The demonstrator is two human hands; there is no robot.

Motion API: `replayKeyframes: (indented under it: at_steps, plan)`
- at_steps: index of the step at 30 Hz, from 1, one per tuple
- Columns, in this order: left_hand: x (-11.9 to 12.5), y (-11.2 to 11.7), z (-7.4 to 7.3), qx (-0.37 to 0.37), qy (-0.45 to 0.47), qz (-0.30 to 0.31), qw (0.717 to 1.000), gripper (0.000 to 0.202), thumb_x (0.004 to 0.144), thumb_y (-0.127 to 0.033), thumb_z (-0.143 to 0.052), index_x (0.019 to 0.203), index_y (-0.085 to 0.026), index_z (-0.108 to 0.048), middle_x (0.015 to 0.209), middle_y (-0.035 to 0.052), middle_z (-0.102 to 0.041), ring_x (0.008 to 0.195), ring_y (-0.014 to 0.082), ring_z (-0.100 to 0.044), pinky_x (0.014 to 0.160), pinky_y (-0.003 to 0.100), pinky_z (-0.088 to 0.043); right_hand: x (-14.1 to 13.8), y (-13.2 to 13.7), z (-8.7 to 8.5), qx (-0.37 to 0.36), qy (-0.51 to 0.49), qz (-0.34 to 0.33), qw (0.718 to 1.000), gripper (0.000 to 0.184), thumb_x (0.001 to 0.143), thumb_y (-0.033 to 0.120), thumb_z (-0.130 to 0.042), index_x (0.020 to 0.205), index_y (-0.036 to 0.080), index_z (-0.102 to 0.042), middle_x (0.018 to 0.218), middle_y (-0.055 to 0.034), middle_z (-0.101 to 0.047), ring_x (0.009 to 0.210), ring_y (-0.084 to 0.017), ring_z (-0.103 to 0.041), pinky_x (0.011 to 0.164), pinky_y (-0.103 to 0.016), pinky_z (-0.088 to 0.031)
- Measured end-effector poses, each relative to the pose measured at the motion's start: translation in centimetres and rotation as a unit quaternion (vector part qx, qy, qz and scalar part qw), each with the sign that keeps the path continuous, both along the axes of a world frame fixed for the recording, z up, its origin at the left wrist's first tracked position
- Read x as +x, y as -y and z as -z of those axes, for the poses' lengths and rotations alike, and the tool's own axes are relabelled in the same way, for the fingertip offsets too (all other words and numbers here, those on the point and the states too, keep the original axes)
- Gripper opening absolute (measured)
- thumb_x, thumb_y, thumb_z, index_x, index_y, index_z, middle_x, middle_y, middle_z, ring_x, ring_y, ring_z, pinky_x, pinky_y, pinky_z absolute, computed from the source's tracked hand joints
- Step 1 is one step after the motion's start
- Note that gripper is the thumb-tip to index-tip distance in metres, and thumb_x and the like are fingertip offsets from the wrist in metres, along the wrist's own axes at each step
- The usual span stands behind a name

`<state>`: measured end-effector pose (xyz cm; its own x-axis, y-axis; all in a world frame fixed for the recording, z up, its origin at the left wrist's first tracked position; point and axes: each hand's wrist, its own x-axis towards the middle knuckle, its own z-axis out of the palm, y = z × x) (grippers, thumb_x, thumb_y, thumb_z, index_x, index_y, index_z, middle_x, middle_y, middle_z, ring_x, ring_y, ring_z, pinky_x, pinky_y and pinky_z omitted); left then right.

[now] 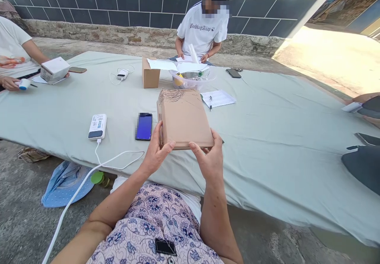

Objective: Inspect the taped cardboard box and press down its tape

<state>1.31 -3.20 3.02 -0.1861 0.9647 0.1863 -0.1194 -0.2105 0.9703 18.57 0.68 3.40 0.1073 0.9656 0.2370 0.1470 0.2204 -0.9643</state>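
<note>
A brown cardboard box (185, 117) is held between my two hands above the near edge of the cloth-covered table. Dark scribbled lines mark its far end. My left hand (156, 149) grips the near left corner, its thumb along the front edge. At the near right corner my right hand (209, 153) has its thumb on the front edge and its fingers partly hidden behind and under the box. Just left of the box lies a phone (145, 126) with a blue lit screen. A white power bank (97, 127) with a cable plugged in sits farther left.
Beyond the box stand a small open carton (150, 74) and a clear plastic basin (194, 82) with papers on it. A pen (210, 103) rests on a written sheet (221, 98). A white cable (80, 194) hangs over the near edge. People sit at the far side, left and right.
</note>
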Motion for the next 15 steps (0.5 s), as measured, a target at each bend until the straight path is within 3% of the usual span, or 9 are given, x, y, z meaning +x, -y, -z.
replayKeyframes:
  at_steps: [5, 10, 15]
  plan:
    - [0.3, 0.2, 0.1, 0.004, -0.028, -0.021, 0.999, 0.103, 0.084, -0.05, -0.08, 0.164, -0.032, -0.019, 0.17, 0.0099, -0.029, 0.16, 0.0334, -0.022, 0.13, 0.048, -0.026, -0.3, 0.5, -0.7, 0.016, 0.011, -0.012, 1.0, 0.09, 0.073, 0.064, -0.083, 0.146, 0.023, -0.051, 0.147, -0.0142, -0.057, 0.123, -0.031, -0.064, 0.104, -0.044, -0.056]
    - [-0.1, 0.3, -0.3, 0.016, -0.048, -0.036, 0.998, 0.091, 0.09, -0.049, -0.072, 0.164, -0.031, -0.022, 0.173, 0.0052, -0.022, 0.161, 0.0294, -0.018, 0.133, 0.044, -0.018, -0.1, 0.6, -1.2, 0.033, 0.006, -0.04, 0.999, 0.076, 0.084, 0.063, -0.073, 0.145, 0.023, -0.055, 0.147, -0.0128, -0.059, 0.127, -0.029, -0.063, 0.104, -0.042, -0.056]
    - [-0.5, 0.4, -0.6, 0.027, -0.015, -0.027, 0.999, 0.08, 0.095, -0.052, -0.065, 0.163, -0.031, -0.029, 0.173, 0.002, -0.026, 0.161, 0.0273, -0.021, 0.133, 0.04, -0.02, 0.8, 0.4, -1.3, 0.07, -0.021, -0.074, 0.995, 0.058, 0.094, 0.059, -0.065, 0.141, 0.026, -0.061, 0.148, -0.0106, -0.061, 0.13, -0.028, -0.062, 0.105, -0.041, -0.053]
